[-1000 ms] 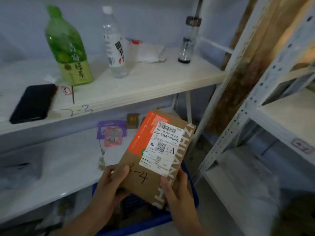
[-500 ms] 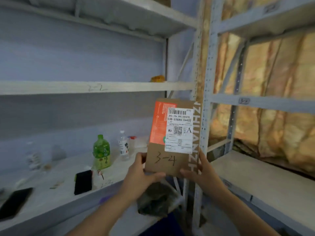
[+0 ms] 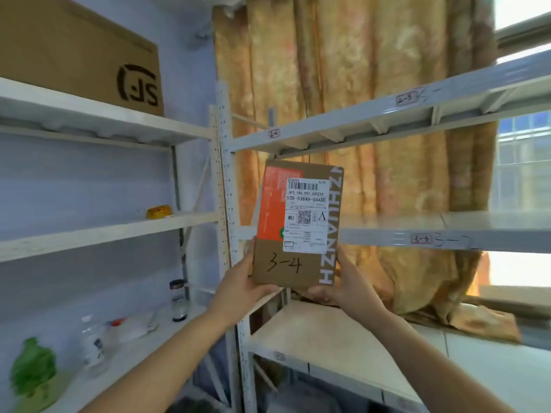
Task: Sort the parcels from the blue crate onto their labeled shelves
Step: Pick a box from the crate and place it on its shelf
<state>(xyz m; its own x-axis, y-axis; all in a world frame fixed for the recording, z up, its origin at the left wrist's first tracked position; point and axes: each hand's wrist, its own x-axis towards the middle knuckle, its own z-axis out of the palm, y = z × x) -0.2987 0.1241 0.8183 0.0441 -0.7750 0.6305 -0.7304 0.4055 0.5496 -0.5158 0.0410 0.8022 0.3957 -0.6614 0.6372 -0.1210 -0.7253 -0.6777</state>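
I hold a flat brown cardboard parcel (image 3: 286, 263) upright in front of the right shelving unit. It has an orange panel, a white shipping label and "3-4" handwritten on it. My left hand (image 3: 238, 287) grips its lower left edge. Gripping the lower right corner from below is my right hand (image 3: 346, 290). Just behind the parcel to the right runs a grey shelf (image 3: 492, 234) with a tag reading "3-3" (image 3: 421, 239). The shelf above (image 3: 387, 117) carries two small tags. The blue crate is out of view.
A large brown box (image 3: 74, 52) sits on the top left shelf. A yellow tape roll (image 3: 158, 211) lies on the middle left shelf. Bottles (image 3: 92, 344), a jar (image 3: 179, 301) and a green bottle (image 3: 32, 371) stand lower left. A wooden shelf (image 3: 328, 338) lies below my hands; curtains hang behind.
My view has swung up and to the right, from the lower left shelves and crate to the right shelving unit. The parcel has risen with both hands and now stands upright.
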